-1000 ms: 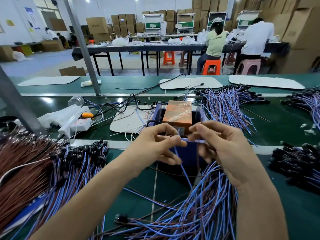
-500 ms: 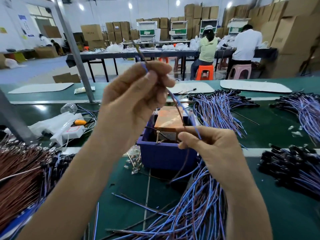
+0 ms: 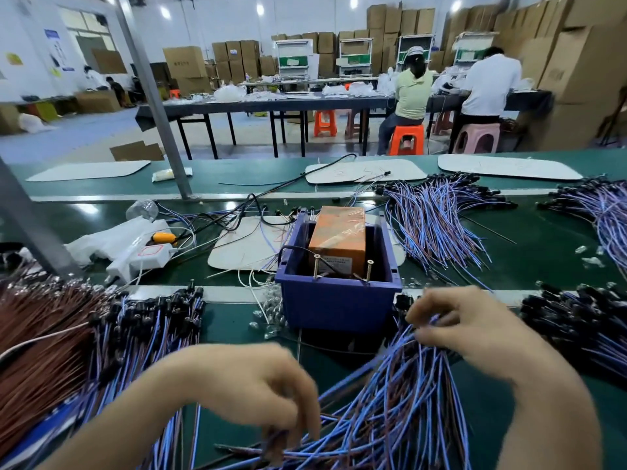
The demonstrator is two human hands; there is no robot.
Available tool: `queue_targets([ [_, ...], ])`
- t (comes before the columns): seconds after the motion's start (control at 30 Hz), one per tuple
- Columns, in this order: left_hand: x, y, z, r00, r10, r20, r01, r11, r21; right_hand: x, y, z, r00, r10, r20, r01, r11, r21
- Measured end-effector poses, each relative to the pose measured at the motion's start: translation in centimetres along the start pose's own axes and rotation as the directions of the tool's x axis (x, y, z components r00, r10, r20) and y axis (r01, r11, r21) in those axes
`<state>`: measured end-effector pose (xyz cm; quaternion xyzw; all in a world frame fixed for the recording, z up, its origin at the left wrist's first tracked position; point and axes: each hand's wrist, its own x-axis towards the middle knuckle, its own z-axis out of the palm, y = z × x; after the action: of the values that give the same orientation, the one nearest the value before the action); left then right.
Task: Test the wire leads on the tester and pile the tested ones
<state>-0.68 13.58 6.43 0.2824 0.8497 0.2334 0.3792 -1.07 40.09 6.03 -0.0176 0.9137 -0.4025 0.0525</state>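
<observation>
A green, smooth-topped workbench (image 3: pixel 509 266) covered in thin wires. At the centre stands the tester (image 3: pixel 339 239), a boxy orange block wrapped in glossy film, sitting inside a square blue plastic bin (image 3: pixel 336 307). Two brass-coloured screws (image 3: pixel 317 266) stand upright at the tester's near edge.

At 6 o'clock from the bin spreads a loose heap of wire leads (image 3: pixel 390 408), slender blue and brown strands fanning towards the viewer. At 9 o'clock lies a pile of leads (image 3: pixel 146 330) with small black plug ends, and beside it a dense mass of bare brown wires (image 3: pixel 40 351), cut off by the left edge. More bundles lie at 1 o'clock (image 3: pixel 437 215) and 3 o'clock (image 3: pixel 576 320).

The left hand (image 3: pixel 258 395) hangs palm-down over the heap's near end at 7 o'clock, fingers curled downward with the tips among dark strand ends; blur hides whether they have anything pinched. The right hand (image 3: pixel 468 330), at 4 o'clock from the bin, reaches into the heap's far end, thumb and curled fingers closed round a few strands near their black plugs.

A white power strip (image 3: pixel 139 256) lies at 10 o'clock, partly under crumpled plastic.
</observation>
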Motion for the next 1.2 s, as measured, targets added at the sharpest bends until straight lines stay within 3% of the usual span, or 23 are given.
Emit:
queue_targets([
  [0.07, 0.9, -0.7, 0.7, 0.993, -0.103, 0.060, 0.078, 0.943, 0.322, 0.4, 1.4, 0.1, 0.986, 0.103, 0.130, -0.113, 0.991, 0.070],
  [0.13, 1.7, -1.1, 1.0, 0.984, -0.108, -0.139, 0.161, 0.869, 0.468, 0.9, 2.8, 0.1, 0.981, 0.155, 0.117, -0.176, 0.964, 0.199],
  [0.17, 2.2, -1.2, 1.1, 0.956, -0.079, -0.282, 0.211, 0.852, 0.480, 1.2, 3.4, 0.1, 0.981, 0.185, 0.058, -0.194, 0.949, 0.247],
  [0.23, 3.5, -0.7, 1.3, 0.833, 0.002, -0.553, 0.293, 0.846, 0.444, 2.1, 4.8, 0.1, 0.950, 0.309, -0.031, -0.275, 0.882, 0.382],
  [0.3, 5.5, 0.5, 2.4, 0.738, 0.104, -0.667, 0.218, 0.899, 0.381, 3.0, 6.4, 0.6, 0.891, 0.452, -0.035, -0.387, 0.800, 0.459],
  [0.33, 6.6, 1.4, 3.0, 0.729, 0.125, -0.672, 0.139, 0.935, 0.325, 3.3, 7.2, 0.9, 0.864, 0.501, -0.045, -0.430, 0.782, 0.450],
  [0.4, 9.0, 2.9, 4.2, 0.782, 0.115, -0.612, 0.075, 0.958, 0.276, 4.1, 8.6, 1.5, 0.827, 0.547, -0.134, -0.458, 0.791, 0.406],
  [0.47, 11.0, 3.9, 4.8, 0.844, 0.022, -0.537, 0.156, 0.946, 0.284, 4.9, 9.4, 2.1, 0.804, 0.549, -0.228, -0.446, 0.811, 0.380],
  [0.53, 12.0, 4.5, 5.8, 0.838, -0.028, -0.545, 0.241, 0.915, 0.325, 5.5, 9.6, 2.9, 0.789, 0.545, -0.285, -0.436, 0.822, 0.366],
  [0.6, 12.7, 4.0, 7.3, 0.756, 0.162, -0.634, 0.219, 0.850, 0.479, 5.8, 9.4, 3.5, 0.789, 0.501, -0.356, -0.393, 0.856, 0.335],
  [0.63, 12.7, 3.6, 8.0, 0.756, 0.181, -0.629, 0.211, 0.842, 0.497, 5.9, 9.4, 3.7, 0.793, 0.459, -0.400, -0.346, 0.880, 0.324],
  [0.73, 11.6, 2.8, 10.1, 0.822, 0.192, -0.536, 0.149, 0.836, 0.529, 6.0, 8.8, 3.9, 0.795, 0.372, -0.479, -0.195, 0.905, 0.378],
  [0.8, 11.1, 2.0, 10.5, 0.852, 0.223, -0.473, 0.051, 0.866, 0.498, 6.1, 8.6, 4.1, 0.810, 0.348, -0.472, -0.170, 0.910, 0.378],
  [0.9, 9.8, 0.3, 9.6, 0.798, 0.317, -0.512, -0.023, 0.866, 0.500, 6.2, 8.7, 4.1, 0.829, 0.385, -0.406, -0.227, 0.895, 0.385],
  [0.97, 8.2, -1.1, 8.8, 0.712, 0.316, -0.628, -0.103, 0.931, 0.351, 5.9, 8.8, 3.5, 0.835, 0.384, -0.394, -0.245, 0.901, 0.359],
  [1.07, 5.9, -5.2, 6.1, 0.554, 0.185, -0.812, 0.014, 0.973, 0.232, 5.4, 8.2, 2.5, 0.836, 0.360, -0.414, -0.190, 0.898, 0.397],
  [1.13, 4.6, -8.9, 3.4, 0.511, 0.024, -0.859, 0.229, 0.960, 0.163, 5.1, 7.3, 2.2, 0.843, 0.329, -0.427, -0.142, 0.900, 0.412],
  [1.2, 3.4, -12.6, 1.4, 0.466, -0.204, -0.861, 0.517, 0.853, 0.078, 4.9, 6.4, 2.1, 0.853, 0.320, -0.412, -0.102, 0.877, 0.469],
])
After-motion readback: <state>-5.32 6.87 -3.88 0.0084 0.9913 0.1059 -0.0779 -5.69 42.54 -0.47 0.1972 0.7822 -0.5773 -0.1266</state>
